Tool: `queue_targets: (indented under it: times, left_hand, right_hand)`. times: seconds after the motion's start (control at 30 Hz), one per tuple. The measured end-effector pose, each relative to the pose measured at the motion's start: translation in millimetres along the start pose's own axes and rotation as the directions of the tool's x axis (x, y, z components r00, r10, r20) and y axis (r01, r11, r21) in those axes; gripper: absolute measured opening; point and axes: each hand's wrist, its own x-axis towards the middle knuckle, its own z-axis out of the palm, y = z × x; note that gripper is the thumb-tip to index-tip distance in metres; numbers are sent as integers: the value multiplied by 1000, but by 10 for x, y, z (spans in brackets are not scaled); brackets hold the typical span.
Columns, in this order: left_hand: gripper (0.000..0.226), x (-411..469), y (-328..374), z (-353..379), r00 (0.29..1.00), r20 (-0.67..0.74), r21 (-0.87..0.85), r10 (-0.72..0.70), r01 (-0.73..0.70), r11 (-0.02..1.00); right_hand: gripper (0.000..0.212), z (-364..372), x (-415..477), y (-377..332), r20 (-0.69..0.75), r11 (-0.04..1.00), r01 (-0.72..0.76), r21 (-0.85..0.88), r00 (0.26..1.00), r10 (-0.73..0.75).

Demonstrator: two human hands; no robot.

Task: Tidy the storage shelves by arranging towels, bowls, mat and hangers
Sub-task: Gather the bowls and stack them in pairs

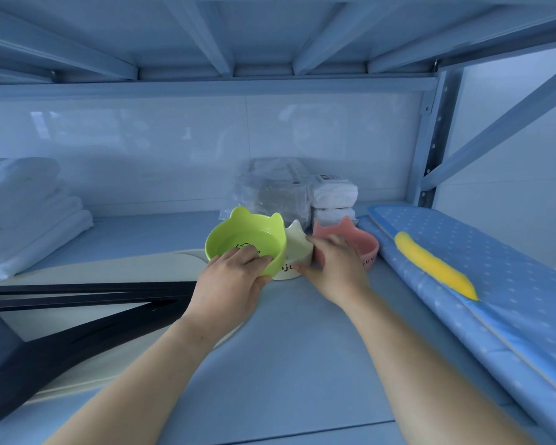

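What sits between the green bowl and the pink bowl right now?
A cream bowl stands between the green bowl and the pink bowl, partly covered by the right hand; the head view shows it.

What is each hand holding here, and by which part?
The left hand grips the green bowl by its near rim, fingers inside. The right hand rests between the white bowl and pink bowl; its hold cannot be told.

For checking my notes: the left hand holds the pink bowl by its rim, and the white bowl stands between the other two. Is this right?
No. The head view shows the left hand holding the green bowl by its rim, not the pink bowl. The white bowl does stand between the other two.
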Motion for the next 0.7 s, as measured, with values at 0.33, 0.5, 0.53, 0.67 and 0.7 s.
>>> queue_targets:
  times: [0.33, 0.5, 0.53, 0.67, 0.7]
  left_hand:
    - [27, 355, 80, 164, 999, 1, -43, -50, 50, 998]
    - [29, 403, 138, 305, 1000, 24, -40, -19, 20, 999]
    - [28, 395, 149, 318, 1000, 24, -24, 5, -4, 1000]
    - [28, 386, 150, 382, 998, -15, -12, 54, -55, 998]
    - [28, 387, 140, 391, 999, -20, -40, 42, -43, 998]
  right_hand:
    - [55, -169, -1, -94, -88, 940, 282, 191, 959, -269]
    - [42, -206, 22, -17, -50, 953, 216, 210, 976, -210]
    - [40, -207, 26, 2, -40, 955, 209, 209, 978, -205]
    - [36, -171, 42, 41, -29, 957, 196, 214, 980, -195]
    - [36, -157, 49, 48, -35, 957, 197, 211, 980, -194]
